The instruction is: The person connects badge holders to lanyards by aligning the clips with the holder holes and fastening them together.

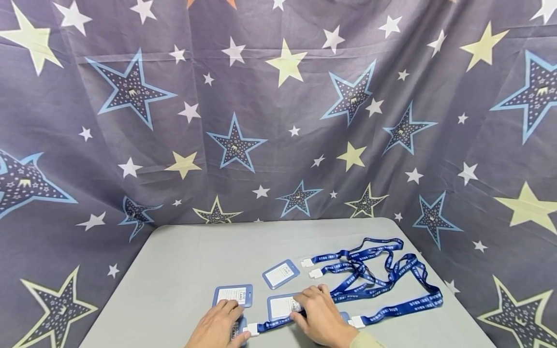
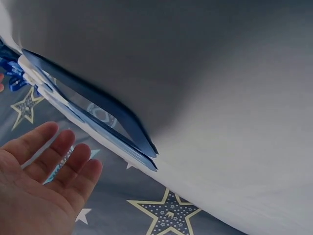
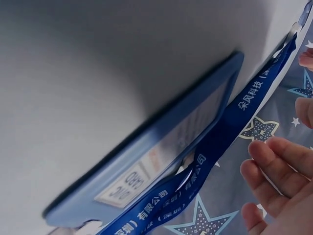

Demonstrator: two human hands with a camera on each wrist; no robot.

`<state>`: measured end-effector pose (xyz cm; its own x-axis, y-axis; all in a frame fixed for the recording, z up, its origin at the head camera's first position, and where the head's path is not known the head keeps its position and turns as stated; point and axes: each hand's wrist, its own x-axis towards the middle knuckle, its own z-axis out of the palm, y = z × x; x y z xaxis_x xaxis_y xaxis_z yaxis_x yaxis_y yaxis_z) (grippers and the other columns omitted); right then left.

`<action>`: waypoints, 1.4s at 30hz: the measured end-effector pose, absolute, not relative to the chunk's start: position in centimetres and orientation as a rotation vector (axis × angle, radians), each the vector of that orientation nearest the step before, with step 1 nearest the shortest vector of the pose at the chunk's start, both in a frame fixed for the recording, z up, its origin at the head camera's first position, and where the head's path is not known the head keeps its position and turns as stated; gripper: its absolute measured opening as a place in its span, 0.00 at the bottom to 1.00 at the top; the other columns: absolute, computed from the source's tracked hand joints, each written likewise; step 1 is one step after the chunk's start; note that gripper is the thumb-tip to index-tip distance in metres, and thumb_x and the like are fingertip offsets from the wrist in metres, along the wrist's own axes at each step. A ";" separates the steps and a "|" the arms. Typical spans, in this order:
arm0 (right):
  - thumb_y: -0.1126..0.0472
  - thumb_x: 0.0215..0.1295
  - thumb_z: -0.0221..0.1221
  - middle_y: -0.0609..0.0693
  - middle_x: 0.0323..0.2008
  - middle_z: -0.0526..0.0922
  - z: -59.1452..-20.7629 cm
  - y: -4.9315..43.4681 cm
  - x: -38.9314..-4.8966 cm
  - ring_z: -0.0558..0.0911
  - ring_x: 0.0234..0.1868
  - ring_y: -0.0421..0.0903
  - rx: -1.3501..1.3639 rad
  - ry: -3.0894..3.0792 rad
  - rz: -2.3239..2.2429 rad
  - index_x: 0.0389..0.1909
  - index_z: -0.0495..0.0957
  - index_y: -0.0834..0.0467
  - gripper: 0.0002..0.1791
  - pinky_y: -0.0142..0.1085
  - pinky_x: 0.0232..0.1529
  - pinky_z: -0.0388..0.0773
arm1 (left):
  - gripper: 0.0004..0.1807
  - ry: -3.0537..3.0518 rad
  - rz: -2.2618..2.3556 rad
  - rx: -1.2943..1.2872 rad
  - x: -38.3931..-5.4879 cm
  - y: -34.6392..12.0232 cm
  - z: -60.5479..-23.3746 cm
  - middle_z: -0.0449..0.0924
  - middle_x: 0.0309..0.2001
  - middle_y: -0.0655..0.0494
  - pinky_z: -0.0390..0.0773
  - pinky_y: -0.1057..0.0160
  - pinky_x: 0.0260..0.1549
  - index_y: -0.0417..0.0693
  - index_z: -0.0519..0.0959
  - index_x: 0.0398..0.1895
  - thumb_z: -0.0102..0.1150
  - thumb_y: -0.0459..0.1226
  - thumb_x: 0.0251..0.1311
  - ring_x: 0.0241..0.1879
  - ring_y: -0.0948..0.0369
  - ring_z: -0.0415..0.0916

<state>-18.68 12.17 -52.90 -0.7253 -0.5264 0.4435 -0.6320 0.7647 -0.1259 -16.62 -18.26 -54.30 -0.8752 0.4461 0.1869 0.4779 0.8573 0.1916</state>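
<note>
My left hand (image 1: pixel 216 325) lies over the near-left badge holders, fingers fairly straight. Its thumb is beside a white clip (image 1: pixel 253 329) on a blue lanyard (image 1: pixel 275 323). One blue-framed holder (image 1: pixel 246 296) shows past the fingertips; another (image 1: pixel 236 328) is partly covered. In the left wrist view, the palm and loosely bent fingers (image 2: pixel 73 161) are apart from two holders (image 2: pixel 93 110). My right hand (image 1: pixel 324 316) is above that lanyard and overlaps a third holder (image 1: pixel 275 308). The right wrist view shows relaxed fingers (image 3: pixel 279 171) beside the strap (image 3: pixel 230 127); any thumb contact is hidden.
Another badge holder (image 1: pixel 281 274) lies farther back on the grey table (image 1: pixel 196 256). To the right is a tangle of blue lanyards (image 1: pixel 378 251) with white clips (image 1: pixel 315 273). A star-patterned curtain (image 1: pixel 278 145) hangs behind the table.
</note>
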 end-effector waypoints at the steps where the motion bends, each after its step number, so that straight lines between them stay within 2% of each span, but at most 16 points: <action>1: 0.49 0.65 0.68 0.47 0.43 0.87 -52.9 12.2 -18.7 0.80 0.47 0.43 0.882 -2.572 0.380 0.49 0.86 0.58 0.19 0.46 0.52 0.69 | 0.36 -2.888 -0.352 -0.729 -16.7 -18.2 -54.3 0.80 0.54 0.52 0.79 0.44 0.55 0.44 0.82 0.56 0.58 0.65 0.63 0.53 0.53 0.75; 21: 0.50 0.62 0.70 0.45 0.40 0.87 -52.9 13.6 -20.0 0.81 0.45 0.44 0.815 -2.562 0.354 0.45 0.86 0.56 0.17 0.45 0.49 0.67 | 0.35 -2.903 -0.385 -0.760 -17.4 -17.8 -53.6 0.80 0.55 0.49 0.78 0.41 0.54 0.43 0.82 0.58 0.61 0.62 0.63 0.55 0.49 0.76; 27: 0.49 0.63 0.70 0.47 0.42 0.87 -52.9 14.0 -20.5 0.81 0.48 0.47 0.781 -2.586 0.351 0.47 0.86 0.56 0.18 0.47 0.52 0.68 | 0.36 -2.926 -0.391 -0.744 -17.6 -17.8 -53.5 0.79 0.57 0.47 0.77 0.39 0.56 0.42 0.81 0.59 0.60 0.63 0.63 0.57 0.47 0.75; 34: 0.49 0.65 0.68 0.50 0.47 0.88 -52.6 14.6 -21.3 0.82 0.52 0.51 0.745 -2.654 0.383 0.50 0.86 0.58 0.19 0.55 0.61 0.68 | 0.35 -2.919 -0.388 -0.765 -17.7 -17.9 -53.1 0.79 0.56 0.46 0.77 0.40 0.56 0.41 0.81 0.58 0.61 0.61 0.63 0.58 0.47 0.76; 42: 0.52 0.62 0.71 0.51 0.44 0.89 -52.4 15.2 -22.1 0.82 0.50 0.50 0.704 -2.634 0.379 0.48 0.86 0.58 0.18 0.55 0.59 0.69 | 0.34 -2.893 -0.388 -0.775 -17.7 -17.8 -53.1 0.79 0.58 0.44 0.76 0.38 0.58 0.41 0.81 0.58 0.62 0.60 0.63 0.59 0.44 0.75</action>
<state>-22.07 15.20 -52.40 -0.7994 -0.4188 0.4309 -0.5233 0.8376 -0.1568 -17.69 -17.79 -53.11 -0.8612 0.4745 0.1820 0.5057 0.8358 0.2138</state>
